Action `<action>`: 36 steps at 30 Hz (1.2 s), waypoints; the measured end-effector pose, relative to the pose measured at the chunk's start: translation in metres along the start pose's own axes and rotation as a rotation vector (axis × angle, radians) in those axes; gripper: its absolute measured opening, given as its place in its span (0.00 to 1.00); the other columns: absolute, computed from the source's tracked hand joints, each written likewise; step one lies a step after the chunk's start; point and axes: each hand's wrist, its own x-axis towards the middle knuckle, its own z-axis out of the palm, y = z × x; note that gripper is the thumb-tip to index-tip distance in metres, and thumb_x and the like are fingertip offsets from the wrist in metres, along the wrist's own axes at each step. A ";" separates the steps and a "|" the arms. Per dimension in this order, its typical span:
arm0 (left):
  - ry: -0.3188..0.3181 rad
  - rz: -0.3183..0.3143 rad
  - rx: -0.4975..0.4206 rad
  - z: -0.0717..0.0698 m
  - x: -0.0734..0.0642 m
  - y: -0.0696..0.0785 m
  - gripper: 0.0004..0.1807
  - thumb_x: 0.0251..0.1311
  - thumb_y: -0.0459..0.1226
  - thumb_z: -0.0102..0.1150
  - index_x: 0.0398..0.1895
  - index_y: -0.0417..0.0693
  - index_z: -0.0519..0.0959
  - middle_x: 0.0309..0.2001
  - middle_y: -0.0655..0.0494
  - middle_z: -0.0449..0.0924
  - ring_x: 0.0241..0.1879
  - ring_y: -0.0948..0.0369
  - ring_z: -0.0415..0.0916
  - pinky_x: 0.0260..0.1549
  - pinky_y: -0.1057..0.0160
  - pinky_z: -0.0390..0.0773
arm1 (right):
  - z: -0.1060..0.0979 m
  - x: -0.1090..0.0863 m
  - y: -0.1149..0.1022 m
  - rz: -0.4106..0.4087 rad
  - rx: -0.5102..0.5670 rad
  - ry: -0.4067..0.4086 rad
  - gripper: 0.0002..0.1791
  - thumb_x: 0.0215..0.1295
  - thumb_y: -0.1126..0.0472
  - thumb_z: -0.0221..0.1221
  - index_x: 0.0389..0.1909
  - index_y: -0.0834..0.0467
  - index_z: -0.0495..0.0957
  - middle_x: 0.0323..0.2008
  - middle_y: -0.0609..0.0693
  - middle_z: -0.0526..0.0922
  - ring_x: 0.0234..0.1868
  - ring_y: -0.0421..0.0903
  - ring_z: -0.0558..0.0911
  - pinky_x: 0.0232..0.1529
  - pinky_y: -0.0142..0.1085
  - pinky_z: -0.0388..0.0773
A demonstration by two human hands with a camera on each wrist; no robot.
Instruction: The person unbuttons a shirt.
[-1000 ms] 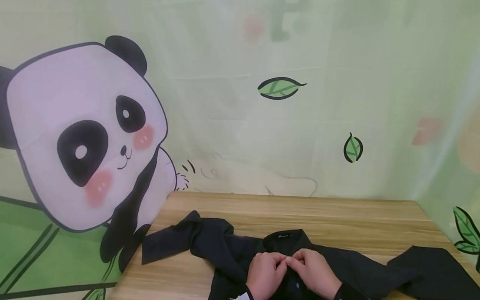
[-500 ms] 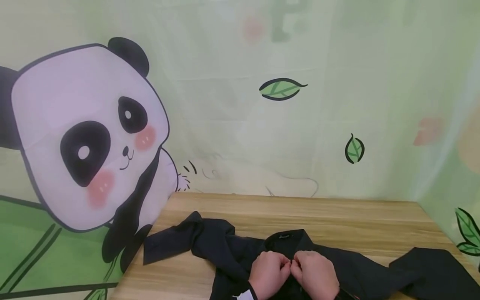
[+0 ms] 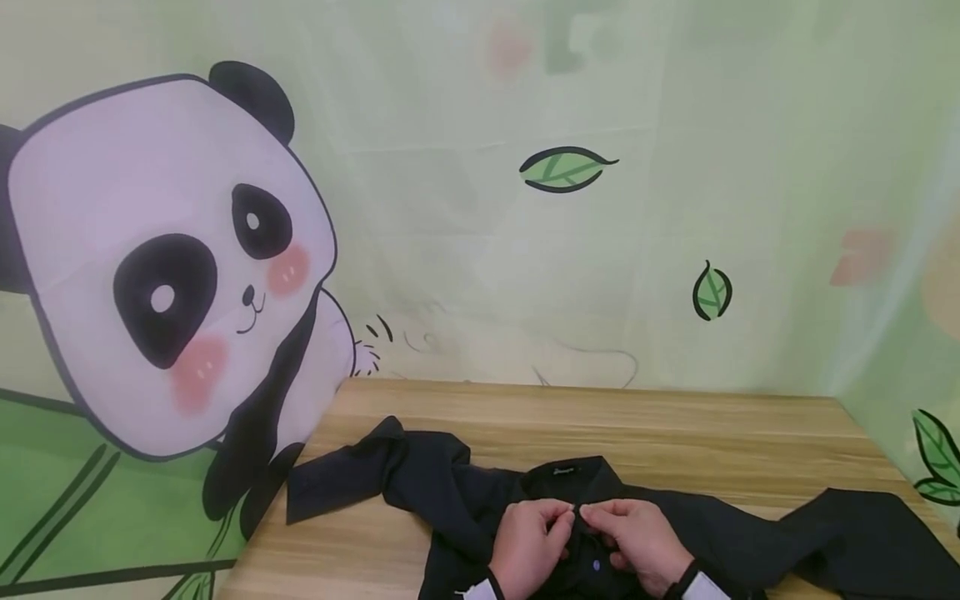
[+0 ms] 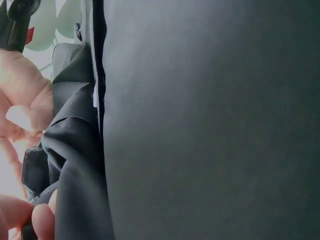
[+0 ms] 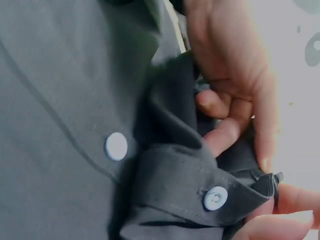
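A dark long-sleeved button-up shirt (image 3: 465,550) lies spread on the table with its collar (image 3: 603,479) at the far side. Just below the collar, my left hand (image 3: 528,542) and right hand (image 3: 637,542) meet fingertip to fingertip. Each pinches the front edge of the shirt between thumb and forefinger. From the right wrist view, a pale blue button (image 5: 216,198) shows on the bunched placket near the right fingertips (image 5: 275,227), and a second button (image 5: 116,146) lower down. What exactly sits between the fingertips is hidden.
One sleeve (image 3: 337,483) stretches to the table's left edge, folded over near its middle. The other sleeve (image 3: 870,533) reaches past the right edge of the view. Behind the wooden table (image 3: 600,408) hangs a printed panda backdrop (image 3: 450,208).
My right hand has tilted flatter, and its fingertips have drawn slightly apart from the left ones. A button below the hands, hidden half a second ago, shows again.
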 end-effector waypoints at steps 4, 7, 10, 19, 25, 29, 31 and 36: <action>-0.037 -0.017 -0.040 0.000 0.001 0.001 0.09 0.74 0.39 0.65 0.43 0.48 0.92 0.28 0.59 0.90 0.18 0.74 0.77 0.24 0.71 0.76 | -0.008 0.002 0.004 -0.032 0.040 -0.131 0.11 0.76 0.58 0.63 0.41 0.62 0.88 0.23 0.44 0.75 0.24 0.40 0.70 0.27 0.31 0.68; -0.108 -0.102 -0.122 -0.002 0.002 0.001 0.13 0.73 0.47 0.66 0.40 0.49 0.92 0.26 0.56 0.89 0.18 0.68 0.79 0.21 0.67 0.76 | -0.013 0.003 0.009 -0.100 -0.003 -0.230 0.14 0.81 0.56 0.58 0.42 0.62 0.86 0.23 0.42 0.72 0.24 0.40 0.69 0.28 0.31 0.68; -0.154 -0.175 -0.183 -0.007 0.006 0.001 0.15 0.72 0.50 0.67 0.38 0.50 0.91 0.25 0.53 0.89 0.18 0.64 0.81 0.17 0.65 0.74 | -0.014 0.003 0.011 -0.164 -0.057 -0.240 0.16 0.84 0.55 0.54 0.43 0.63 0.83 0.24 0.42 0.70 0.24 0.42 0.68 0.29 0.32 0.68; -0.012 -0.173 -0.136 -0.046 0.032 -0.007 0.16 0.73 0.49 0.66 0.35 0.47 0.89 0.23 0.55 0.86 0.16 0.62 0.80 0.20 0.64 0.77 | -0.042 0.014 0.000 -0.184 -0.085 0.039 0.12 0.88 0.60 0.44 0.46 0.64 0.69 0.29 0.48 0.68 0.30 0.45 0.68 0.32 0.35 0.69; 0.152 0.092 0.322 -0.038 0.028 0.009 0.10 0.71 0.49 0.69 0.46 0.55 0.88 0.44 0.58 0.91 0.31 0.62 0.86 0.32 0.64 0.81 | -0.036 0.012 -0.005 -0.252 -0.109 0.048 0.12 0.86 0.62 0.48 0.57 0.68 0.71 0.29 0.51 0.77 0.26 0.45 0.76 0.30 0.34 0.77; 0.018 0.368 0.552 -0.029 0.026 0.035 0.14 0.79 0.45 0.59 0.61 0.56 0.83 0.58 0.60 0.88 0.43 0.64 0.88 0.41 0.65 0.84 | -0.029 0.008 -0.013 -0.328 -0.115 -0.001 0.11 0.85 0.63 0.50 0.57 0.67 0.72 0.26 0.52 0.78 0.23 0.45 0.76 0.29 0.34 0.77; -0.181 0.372 0.497 -0.026 0.030 0.041 0.14 0.82 0.43 0.54 0.63 0.54 0.81 0.56 0.60 0.89 0.44 0.68 0.87 0.43 0.68 0.84 | -0.028 0.007 -0.017 -0.361 -0.104 -0.021 0.10 0.85 0.63 0.50 0.56 0.66 0.72 0.25 0.52 0.78 0.22 0.45 0.75 0.28 0.34 0.76; -0.506 0.282 0.454 -0.015 0.049 0.008 0.10 0.83 0.44 0.52 0.55 0.54 0.81 0.42 0.64 0.86 0.37 0.74 0.79 0.39 0.71 0.78 | -0.029 0.006 -0.025 -0.383 -0.069 -0.057 0.09 0.86 0.63 0.49 0.55 0.65 0.70 0.22 0.52 0.76 0.20 0.44 0.75 0.25 0.33 0.75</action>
